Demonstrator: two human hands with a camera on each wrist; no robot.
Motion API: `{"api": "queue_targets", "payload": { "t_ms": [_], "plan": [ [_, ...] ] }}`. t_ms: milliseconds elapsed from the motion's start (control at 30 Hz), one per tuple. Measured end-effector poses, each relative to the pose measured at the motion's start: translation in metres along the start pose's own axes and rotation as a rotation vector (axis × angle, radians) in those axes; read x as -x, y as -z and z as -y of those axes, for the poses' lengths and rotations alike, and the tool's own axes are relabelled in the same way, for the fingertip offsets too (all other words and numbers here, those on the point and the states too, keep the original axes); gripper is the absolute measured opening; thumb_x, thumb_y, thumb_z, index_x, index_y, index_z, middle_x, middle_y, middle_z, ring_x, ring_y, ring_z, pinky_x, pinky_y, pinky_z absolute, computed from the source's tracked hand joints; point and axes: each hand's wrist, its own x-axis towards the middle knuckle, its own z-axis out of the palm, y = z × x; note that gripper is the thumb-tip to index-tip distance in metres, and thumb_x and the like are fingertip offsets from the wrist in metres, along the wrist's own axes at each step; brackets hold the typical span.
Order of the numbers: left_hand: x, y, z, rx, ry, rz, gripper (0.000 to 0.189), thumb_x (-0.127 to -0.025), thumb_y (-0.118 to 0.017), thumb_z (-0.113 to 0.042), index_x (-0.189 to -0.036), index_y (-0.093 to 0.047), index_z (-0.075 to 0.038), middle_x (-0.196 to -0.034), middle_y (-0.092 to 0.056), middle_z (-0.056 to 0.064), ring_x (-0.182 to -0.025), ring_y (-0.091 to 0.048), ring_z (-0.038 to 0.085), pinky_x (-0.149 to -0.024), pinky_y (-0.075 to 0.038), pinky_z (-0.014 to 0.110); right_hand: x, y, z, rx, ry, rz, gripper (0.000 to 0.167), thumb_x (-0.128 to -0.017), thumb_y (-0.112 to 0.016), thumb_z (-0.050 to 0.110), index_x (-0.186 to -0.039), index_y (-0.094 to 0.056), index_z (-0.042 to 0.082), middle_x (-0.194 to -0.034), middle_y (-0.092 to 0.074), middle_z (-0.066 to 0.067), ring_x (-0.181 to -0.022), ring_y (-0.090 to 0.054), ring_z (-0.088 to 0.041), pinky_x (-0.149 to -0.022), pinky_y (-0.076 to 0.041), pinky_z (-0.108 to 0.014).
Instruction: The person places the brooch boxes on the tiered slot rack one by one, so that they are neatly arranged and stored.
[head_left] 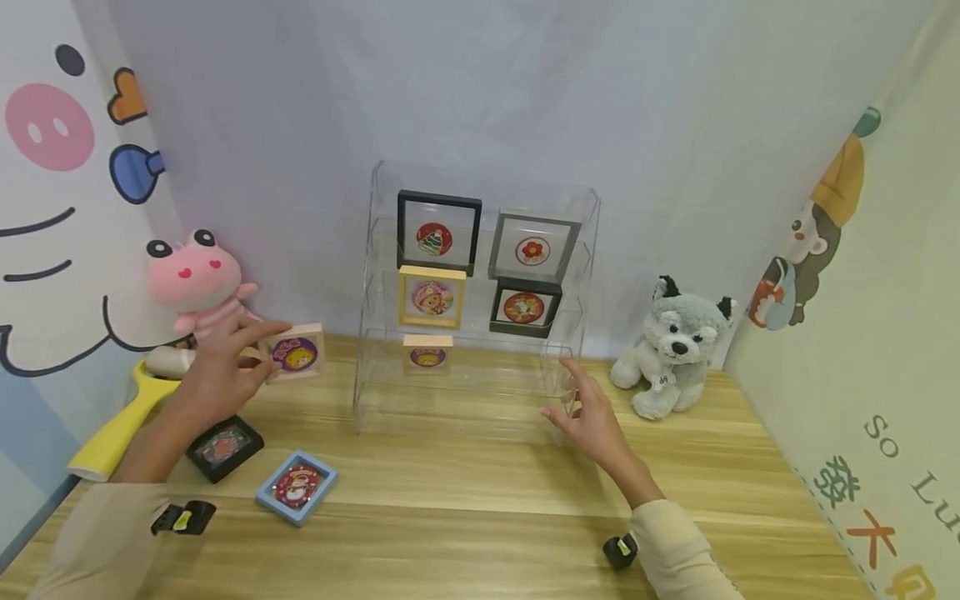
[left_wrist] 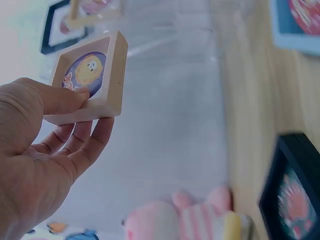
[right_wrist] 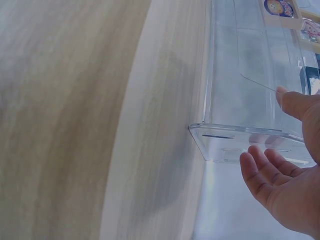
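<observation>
My left hand (head_left: 223, 367) holds a small pale-wood frame (head_left: 303, 353) upright at the left of the clear acrylic rack (head_left: 480, 386). The left wrist view shows the thumb on the front and the fingers behind; a round purple badge with a yellow animal face sits inside the frame. At the rack's right side is my right hand (head_left: 592, 417), thumb and fingers spread. In the right wrist view its thumb is right at a shelf edge, with the relaxed fingers beside the side panel (right_wrist: 235, 133). A similar wood frame (head_left: 428, 342) stands on the lower tier.
Higher tiers bear a black frame (head_left: 438, 197), grey frame (head_left: 536, 217), yellow frame (head_left: 432, 273) and dark frame (head_left: 527, 286). A black frame (head_left: 251, 432) and blue frame (head_left: 298, 521) lie at left, near a yellow-handled roller (head_left: 123, 421). Plush toys, one pink (head_left: 197, 279) and one grey (head_left: 678, 333), flank the rack.
</observation>
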Motion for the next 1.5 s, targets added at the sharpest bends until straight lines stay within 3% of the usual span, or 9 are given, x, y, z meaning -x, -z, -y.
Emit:
{"api": "queue_targets", "payload": {
  "t_ms": [300, 633, 967, 1167, 1333, 1500],
  "plan": [
    [-0.017, -0.017, -0.036, 0.079, -0.073, 0.049, 0.052, -0.077, -0.069, 0.021, -0.124, -0.065, -0.002, -0.101, -0.054, 0.015, -0.091, -0.06, 0.032, -0.072, -0.061, 0.044, 0.001, 0.001, -0.001, -0.006, 0.004, 0.002, 0.081, -0.082, -0.082, 0.009, -0.15, -0.038, 0.009, -0.115, -0.058, -0.025, -0.09, -0.065, -0.031, -0.065, -0.057, -0.031],
    [-0.037, -0.052, -0.062, 0.189, -0.073, 0.163, 0.047, -0.082, -0.067, 0.018, -0.125, -0.064, -0.001, -0.104, -0.051, 0.016, -0.094, -0.058, 0.028, -0.077, -0.061, 0.041, -0.001, 0.002, 0.0, -0.005, 0.016, 0.002, 0.081, -0.081, -0.082, 0.007, -0.15, -0.038, 0.007, -0.118, -0.057, -0.027, -0.089, -0.064, -0.031, -0.064, -0.055, -0.025],
    [-0.058, -0.092, -0.089, 0.26, -0.135, 0.176, 0.045, -0.081, -0.071, 0.015, -0.122, -0.067, -0.003, -0.101, -0.054, 0.014, -0.085, -0.058, 0.022, -0.073, -0.061, 0.034, -0.001, 0.003, 0.0, -0.002, 0.02, 0.003, 0.082, -0.081, -0.082, 0.007, -0.15, -0.038, 0.007, -0.115, -0.058, -0.026, -0.088, -0.064, -0.031, -0.063, -0.055, -0.025],
    [-0.07, -0.12, -0.106, 0.206, -0.151, 0.222, 0.044, -0.083, -0.073, 0.009, -0.123, -0.067, -0.008, -0.101, -0.054, 0.011, -0.079, -0.054, 0.018, -0.071, -0.057, 0.03, 0.0, 0.003, 0.001, -0.009, 0.008, 0.001, 0.082, -0.081, -0.082, 0.006, -0.15, -0.038, 0.007, -0.115, -0.057, -0.027, -0.09, -0.065, -0.032, -0.064, -0.056, -0.026],
    [-0.079, -0.137, -0.115, 0.157, -0.21, 0.213, 0.043, -0.083, -0.07, 0.011, -0.122, -0.067, -0.007, -0.103, -0.055, 0.013, -0.077, -0.052, 0.018, -0.066, -0.049, 0.029, 0.001, 0.002, 0.002, -0.017, 0.007, 0.001, 0.082, -0.082, -0.081, 0.007, -0.15, -0.037, 0.008, -0.116, -0.057, -0.027, -0.092, -0.065, -0.033, -0.065, -0.056, -0.027],
    [-0.088, -0.153, -0.119, 0.138, -0.234, 0.21, 0.042, -0.084, -0.07, 0.011, -0.122, -0.067, -0.007, -0.106, -0.056, 0.016, -0.077, -0.055, 0.019, -0.067, -0.05, 0.029, 0.001, 0.001, 0.002, -0.013, 0.01, -0.008, 0.081, -0.081, -0.082, 0.007, -0.15, -0.038, 0.008, -0.114, -0.058, -0.026, -0.09, -0.064, -0.032, -0.064, -0.055, -0.026]
  ]
}}
